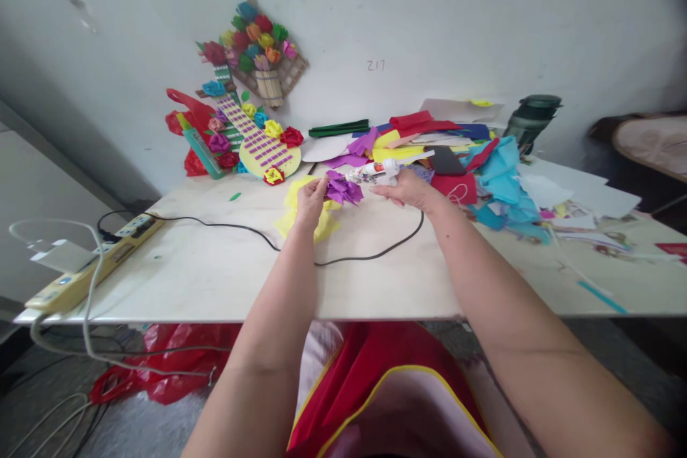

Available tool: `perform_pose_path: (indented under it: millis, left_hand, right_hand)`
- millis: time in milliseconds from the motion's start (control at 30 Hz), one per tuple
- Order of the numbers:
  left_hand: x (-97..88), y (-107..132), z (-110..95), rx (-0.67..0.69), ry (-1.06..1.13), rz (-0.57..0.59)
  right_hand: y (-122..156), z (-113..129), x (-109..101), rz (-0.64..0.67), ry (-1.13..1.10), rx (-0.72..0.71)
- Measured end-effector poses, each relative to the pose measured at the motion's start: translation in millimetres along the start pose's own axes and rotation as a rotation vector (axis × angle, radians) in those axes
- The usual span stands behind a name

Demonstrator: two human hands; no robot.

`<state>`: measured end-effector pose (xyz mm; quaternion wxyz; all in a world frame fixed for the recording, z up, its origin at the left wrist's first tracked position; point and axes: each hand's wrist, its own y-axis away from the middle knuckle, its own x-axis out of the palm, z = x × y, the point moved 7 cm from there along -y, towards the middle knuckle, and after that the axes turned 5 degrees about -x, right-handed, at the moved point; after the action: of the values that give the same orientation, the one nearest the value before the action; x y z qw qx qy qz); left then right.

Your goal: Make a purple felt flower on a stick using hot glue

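Observation:
My left hand pinches a purple crepe-paper flower above the table. Wrapped round a white hot glue gun is my right hand; the gun's nozzle points left, close to the flower, and a pale glue stick juts from its back. I cannot tell whether the nozzle touches the petals. Under my left hand lies yellow crepe paper. A black cord loops from beneath my right hand across the table to the left.
A yellow power strip lies at the left edge. Paper-flower crafts and a green glue bottle stand against the wall. Coloured paper is piled at the back; blue crepe paper and a dark bottle are at right.

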<state>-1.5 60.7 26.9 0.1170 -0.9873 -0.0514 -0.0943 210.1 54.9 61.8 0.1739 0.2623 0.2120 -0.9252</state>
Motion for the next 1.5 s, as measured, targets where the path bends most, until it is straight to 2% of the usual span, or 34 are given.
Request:
perform_pose_path:
  millis: [300,733,1000,1500]
  left_hand:
    - [-1.0,-2,2,0.001,-0.001,-0.018]
    - [-1.4,-3,3,0.014,0.017,-0.004]
    - [-1.4,-2,1,0.018,0.013,-0.008]
    - [-2.0,-1,2,0.011,-0.006,-0.020]
  right_hand:
    - [-2,-5,1,0.005,0.029,-0.009]
    - [-1,4,2,-0.007,0.049,-0.003]
    - [-2,2,1,-0.013,0.078,-0.024]
    - [0,5,0,-0.039,-0.014,-0.066]
